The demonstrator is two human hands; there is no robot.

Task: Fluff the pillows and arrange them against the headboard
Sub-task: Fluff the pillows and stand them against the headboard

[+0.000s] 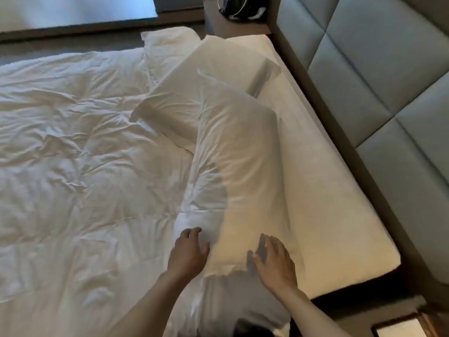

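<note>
A long white pillow [233,166] lies lengthwise near the head of the bed, its near end between my hands. My left hand [188,251] sits at its left side with fingers spread, holding nothing. My right hand [274,261] hovers at its right side, also open. A second white pillow [206,76] lies flat beyond it, and a third white pillow [167,49] lies at the far corner. The grey padded headboard [379,69] runs along the right; none of the pillows leans on it.
A rumpled white duvet [73,154] covers the bed to the left. A bare strip of sheet [323,190] lies between pillows and headboard. A wooden nightstand [233,23] with a dark bag stands at the far end; another nightstand corner [401,327] shows near right.
</note>
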